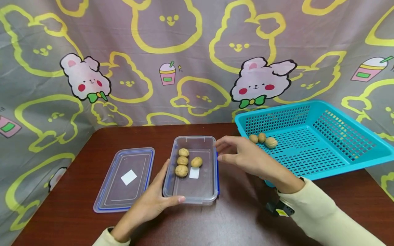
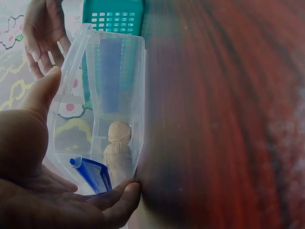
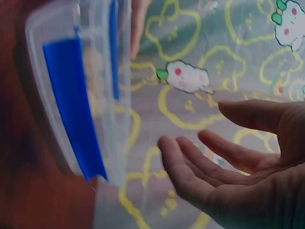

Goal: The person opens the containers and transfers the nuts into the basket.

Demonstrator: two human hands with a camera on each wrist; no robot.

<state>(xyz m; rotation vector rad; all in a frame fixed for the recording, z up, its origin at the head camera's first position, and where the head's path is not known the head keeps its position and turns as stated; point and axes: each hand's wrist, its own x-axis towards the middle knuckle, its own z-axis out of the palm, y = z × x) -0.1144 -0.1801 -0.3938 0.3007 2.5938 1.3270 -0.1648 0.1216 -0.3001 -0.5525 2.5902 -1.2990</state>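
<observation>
My left hand [image 1: 154,200] grips a clear plastic food container [image 1: 197,198] by its left side, thumb at the near-left corner. Inside, three walnuts [image 1: 182,160] form a line along the left wall, and one more walnut [image 1: 196,162] sits to their right beside a white label [image 1: 194,173]. Over the container's right rim hovers my right hand [image 1: 243,155], fingers loosely bent. In the right wrist view that hand [image 3: 233,167] holds nothing and stands apart from the container's wall with its blue clip [image 3: 74,109].
Left of the container lies its lid [image 1: 138,159], clear with a blue seal and a white label. A turquoise mesh basket [image 1: 307,136] stands at the right, with three walnuts [image 1: 271,142] in its left corner. Behind the brown table [image 1: 246,218] hangs a patterned curtain [image 1: 197,68].
</observation>
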